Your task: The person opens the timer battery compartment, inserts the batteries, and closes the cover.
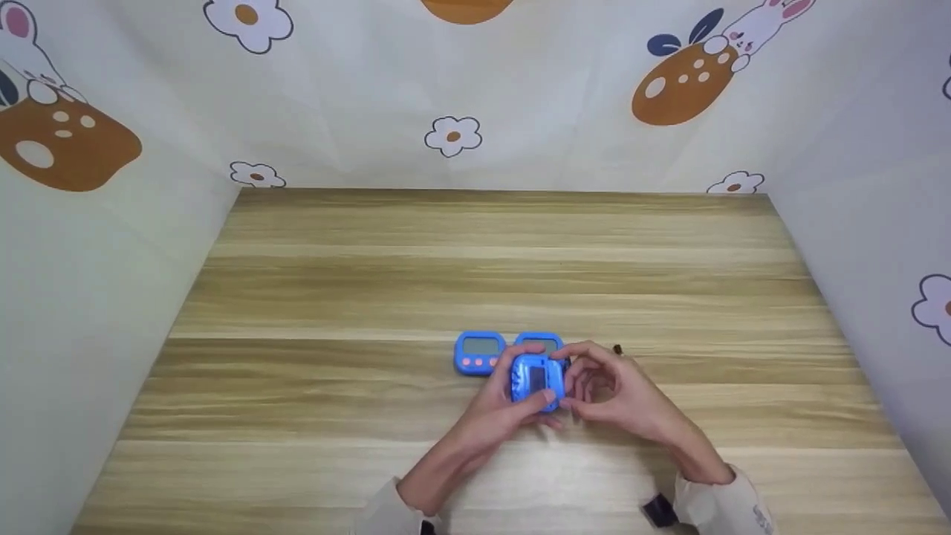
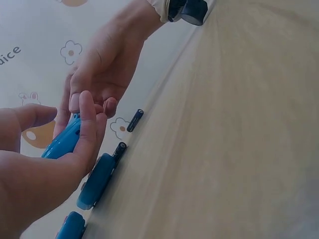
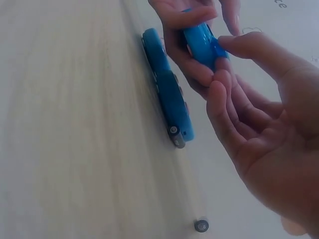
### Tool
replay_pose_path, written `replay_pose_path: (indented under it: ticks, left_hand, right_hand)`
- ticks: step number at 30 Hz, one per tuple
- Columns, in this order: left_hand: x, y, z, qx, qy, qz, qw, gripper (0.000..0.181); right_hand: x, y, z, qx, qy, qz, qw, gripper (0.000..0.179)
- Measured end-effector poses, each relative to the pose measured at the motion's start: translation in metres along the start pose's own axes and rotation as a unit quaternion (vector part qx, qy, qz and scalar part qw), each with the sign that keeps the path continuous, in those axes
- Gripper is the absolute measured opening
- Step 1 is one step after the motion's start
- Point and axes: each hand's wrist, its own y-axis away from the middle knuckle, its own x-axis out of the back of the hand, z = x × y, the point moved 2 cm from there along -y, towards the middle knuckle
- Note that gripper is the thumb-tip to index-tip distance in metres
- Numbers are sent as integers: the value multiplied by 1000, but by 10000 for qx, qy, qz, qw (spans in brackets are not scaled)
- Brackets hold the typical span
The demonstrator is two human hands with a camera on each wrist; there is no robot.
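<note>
Near the front middle of the desk (image 1: 356, 297), just above its wood-grain top, I hold a blue timer (image 1: 526, 384) between both hands. My left hand (image 1: 499, 401) wraps around it from the left, the thumb lying across its upturned face and the fingers bent around the far edge and underneath. That face is glossy and carries a dark oblong patch. My right hand (image 1: 622, 395) is clamped on the right edge, thumb at the near corner and forefinger at the far one, with the other fingers curled in between. From the right wrist, my thumb tip meets a small bright blue tab (image 3: 218, 48) on that edge, and my two hands come together there, fingertips against fingers.

Just beyond, two more timers lie on the desk, side by side and close together. The left timer (image 1: 480, 352) shows a grey screen above a row of pink buttons; the right timer (image 1: 540, 342) is partly hidden by my left hand and the one I hold. A battery (image 3: 177, 138) lies just beside its right end; I cannot tell if they touch. Another battery (image 3: 201, 226) lies farther right, apart from it. Patterned cloth (image 1: 356, 96) rises behind the desk.
</note>
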Motion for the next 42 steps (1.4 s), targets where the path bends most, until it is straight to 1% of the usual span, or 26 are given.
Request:
replay_pose_path:
  ticks: [4, 11, 15, 18, 23, 28, 30, 34, 36, 42]
  left_hand:
    - [1, 0, -3, -43, -102, 158, 9998, 57]
    - [3, -1, -4, -145, -204, 377, 9990, 55]
    - [4, -1, -3, -127, -265, 499, 9983, 55]
    - [3, -1, -2, -131, -345, 590, 9976, 54]
    - [2, -1, -1, -165, -457, 636, 9968, 54]
    - [3, -1, 0, -163, -421, 634, 9970, 56]
    - [3, 0, 1, -192, -355, 593, 9974, 56]
    - [4, 1, 4, -261, -239, 518, 9980, 56]
    - [5, 1, 4, -244, -193, 469, 9984, 56]
    - [4, 1, 4, -135, -126, 360, 9992, 58]
  right_hand:
    - [-3, 0, -2, 75, 203, 24, 9998, 51]
    - [-7, -1, -3, 268, 554, 131, 9980, 51]
    - [-10, -2, -3, 343, 687, 263, 9967, 50]
    - [-11, -3, -3, 378, 768, 433, 9954, 50]
    - [-11, -3, -3, 431, 816, 625, 9938, 49]
    - [-10, -2, -1, 448, 900, 661, 9927, 47]
    - [-9, -2, -1, 398, 848, 681, 9933, 47]
    - [-7, -2, -3, 280, 560, 700, 9956, 47]
    - [-7, -2, -3, 236, 352, 664, 9969, 47]
    - [-8, -1, 1, 127, 0, 528, 9985, 43]
